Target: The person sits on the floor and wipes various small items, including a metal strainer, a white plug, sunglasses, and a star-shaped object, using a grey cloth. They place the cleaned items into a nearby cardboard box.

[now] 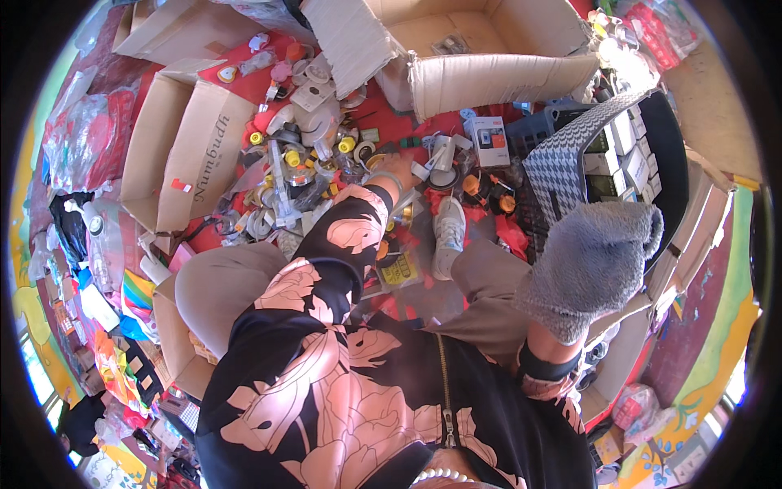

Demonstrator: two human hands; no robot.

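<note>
My left hand (398,168) is stretched forward into a heap of small things (314,159) on a red floor mat: yellow and white caps, tape rolls and plastic fittings. A bangle sits on that wrist, and the fingers are hidden among the clutter. A grey fuzzy cloth (593,265) covers my right hand completely as it is raised at the right, so only the wrist and a dark cuff show below the cloth. My floral black-and-pink sleeves and beige trousers fill the lower middle.
A big open cardboard box (497,77) stands at the back. A folded cardboard box (191,151) lies at the left. A black crate (664,155) with white cartons stands at the right. A white shoe (447,236) and a small printed carton (489,140) lie ahead.
</note>
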